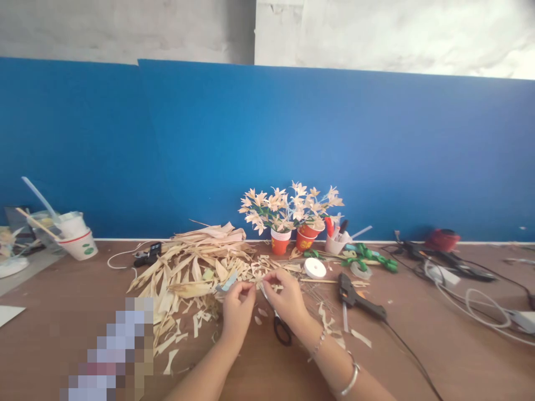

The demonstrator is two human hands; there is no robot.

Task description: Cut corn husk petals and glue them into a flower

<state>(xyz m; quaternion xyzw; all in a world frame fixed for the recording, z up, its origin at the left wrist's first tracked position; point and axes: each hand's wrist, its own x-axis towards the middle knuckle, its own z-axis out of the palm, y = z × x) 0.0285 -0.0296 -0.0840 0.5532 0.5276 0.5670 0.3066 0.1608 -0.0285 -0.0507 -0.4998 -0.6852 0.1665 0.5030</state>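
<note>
My left hand (pixel 239 305) and my right hand (pixel 287 294) meet over the table, thumbs and fingers pinched together. Between the fingertips is a small pale piece of corn husk (pixel 259 277); its exact shape is hard to make out. Under my right hand lies a pair of scissors (pixel 282 332) with dark handles, the blades partly covered by that hand. A few cut husk petals (pixel 258 321) lie just below my fingers. Left of my left hand spreads a large heap of dried corn husks (pixel 188 267). A white spool (pixel 315 268) sits beyond my right hand.
Husk flowers (pixel 292 206) stand in red paper cups (pixel 280 243) at the back. A black glue gun (pixel 359 298) with a cord lies to the right, near green ribbon (pixel 368 256). A white cup (pixel 79 245) stands at left; cables (pixel 468 306) lie far right. A blue panel (pixel 267 139) borders the table.
</note>
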